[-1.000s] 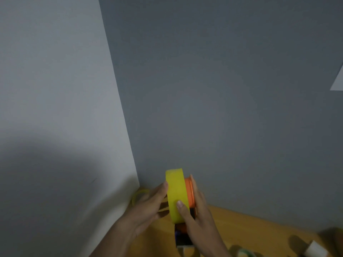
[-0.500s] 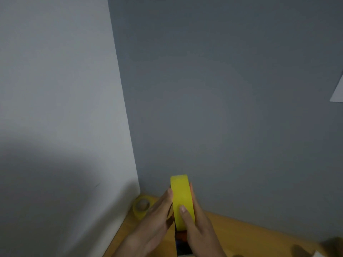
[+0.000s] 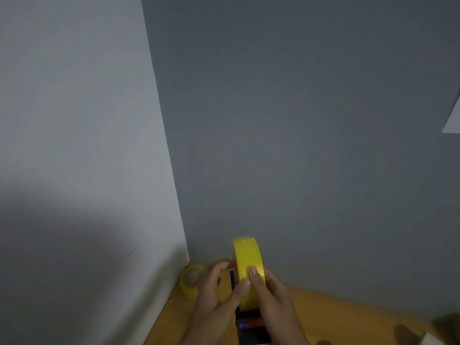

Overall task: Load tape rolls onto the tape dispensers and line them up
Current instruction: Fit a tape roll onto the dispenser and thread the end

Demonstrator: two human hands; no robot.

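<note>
Left hand (image 3: 214, 292) and right hand (image 3: 271, 295) pinching, fingers curled.

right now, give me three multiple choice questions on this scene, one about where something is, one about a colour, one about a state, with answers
1. Where does the spare tape roll sit?
A. on the wooden table, in the corner by the walls
B. on top of the dispenser
C. in the right hand

2. What colour is the tape roll between the hands?
A. blue
B. yellow
C. white

3. What are the hands doing with that roll?
A. resting flat on the table, away from it
B. both gripping it on the tape dispenser
C. only the left hand touches it

Answers:
1 A: it lies on the wood where the two walls meet, left of the hands.
2 B: its broad outer face is bright yellow.
3 B: the left hand and right hand have fingers curled onto its rim.
</note>
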